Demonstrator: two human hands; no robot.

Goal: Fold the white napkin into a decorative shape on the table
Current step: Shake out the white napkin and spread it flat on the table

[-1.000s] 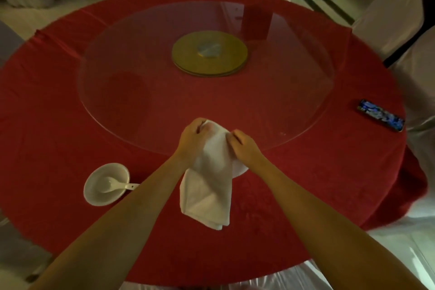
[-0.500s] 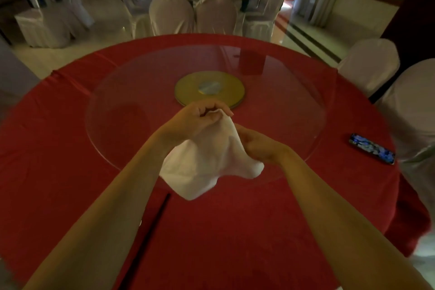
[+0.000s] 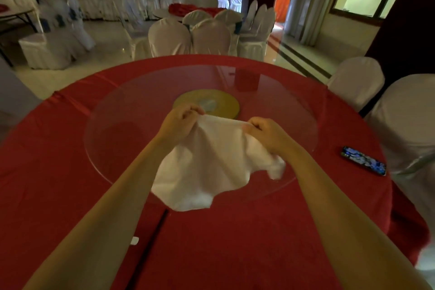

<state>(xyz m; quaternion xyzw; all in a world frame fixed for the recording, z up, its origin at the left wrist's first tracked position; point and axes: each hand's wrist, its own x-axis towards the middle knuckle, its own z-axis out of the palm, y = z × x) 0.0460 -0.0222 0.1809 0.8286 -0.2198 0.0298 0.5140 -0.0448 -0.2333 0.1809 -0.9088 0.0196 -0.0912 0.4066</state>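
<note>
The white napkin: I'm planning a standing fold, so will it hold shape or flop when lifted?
Probably floppy: held between the left hand and right hand, the white napkin sags in soft folds. It looks light. Creases likely need pressing.

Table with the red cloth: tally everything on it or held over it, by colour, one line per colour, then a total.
White: 1, the napkin, held up by the left hand and right hand.
Gold: 1, the round disc under the glass turntable.
Clear: 1, the glass turntable.
Dark: 2, the phone and the thin stick.
Total: 5.
A small white piece near the left forearm is unclear, so uncounted.
</note>
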